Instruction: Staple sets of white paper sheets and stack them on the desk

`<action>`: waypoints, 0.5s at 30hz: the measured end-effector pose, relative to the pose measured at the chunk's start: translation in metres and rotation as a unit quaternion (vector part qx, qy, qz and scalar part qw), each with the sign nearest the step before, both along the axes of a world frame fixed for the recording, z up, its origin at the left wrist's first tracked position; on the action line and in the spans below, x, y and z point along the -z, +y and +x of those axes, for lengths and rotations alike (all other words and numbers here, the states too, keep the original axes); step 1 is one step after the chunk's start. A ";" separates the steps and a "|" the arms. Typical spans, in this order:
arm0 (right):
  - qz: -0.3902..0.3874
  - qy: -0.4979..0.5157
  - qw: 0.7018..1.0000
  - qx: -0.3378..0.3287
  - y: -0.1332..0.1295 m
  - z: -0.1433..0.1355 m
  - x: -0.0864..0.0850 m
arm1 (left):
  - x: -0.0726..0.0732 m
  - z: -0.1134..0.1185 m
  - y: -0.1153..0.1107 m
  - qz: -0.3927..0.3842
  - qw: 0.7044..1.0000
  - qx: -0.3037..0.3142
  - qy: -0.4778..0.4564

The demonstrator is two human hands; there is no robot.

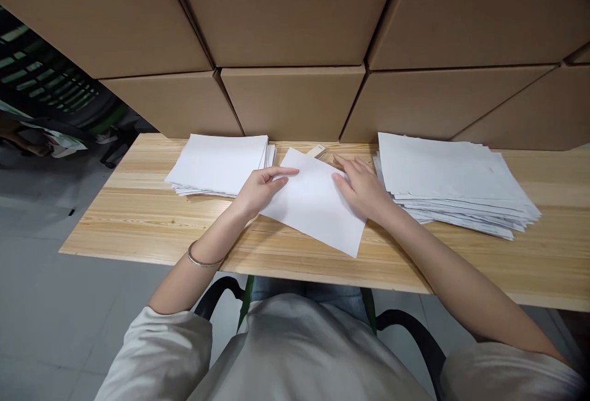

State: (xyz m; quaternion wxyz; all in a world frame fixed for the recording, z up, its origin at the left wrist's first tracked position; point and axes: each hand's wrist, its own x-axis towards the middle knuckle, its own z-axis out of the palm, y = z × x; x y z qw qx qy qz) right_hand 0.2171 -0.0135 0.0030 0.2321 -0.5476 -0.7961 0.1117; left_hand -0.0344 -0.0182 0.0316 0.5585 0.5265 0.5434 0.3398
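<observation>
A blank white sheet of paper (316,201) lies at a slant on the table between my hands. My left hand (262,190) rests at its left edge, index finger stretched over the paper and thumb beside it; the other fingers are mostly hidden. On the right side, my right hand (362,187) has its fingers spread, the thumb on the sheet and the fingertips past its upper right edge. A small pale, narrow object (317,151) pokes out behind the sheet; its kind cannot be made out.
A paper stack (219,164) sits to the left, and a thicker, uneven stack (454,173) to the right. Cardboard boxes (292,103) form a wall along the back of the wooden table (152,229). Chair armrests (410,327) flank my body below the front edge.
</observation>
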 end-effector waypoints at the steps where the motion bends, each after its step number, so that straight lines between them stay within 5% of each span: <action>1: -0.026 0.020 0.999 0.000 0.001 0.002 -0.003 | -0.001 0.000 0.000 0.004 1.000 0.002 -0.015; 5: -0.112 0.072 0.991 0.009 0.001 0.010 -0.015 | -0.005 -0.001 0.001 -0.006 1.000 0.002 -0.012; 11: -0.148 -0.025 0.989 0.000 0.000 -0.001 -0.014 | -0.008 -0.009 0.001 -0.024 0.973 0.086 0.213; 15: -0.121 -0.082 0.989 -0.005 0.004 -0.012 -0.008 | -0.007 -0.010 0.004 0.005 0.958 0.074 0.278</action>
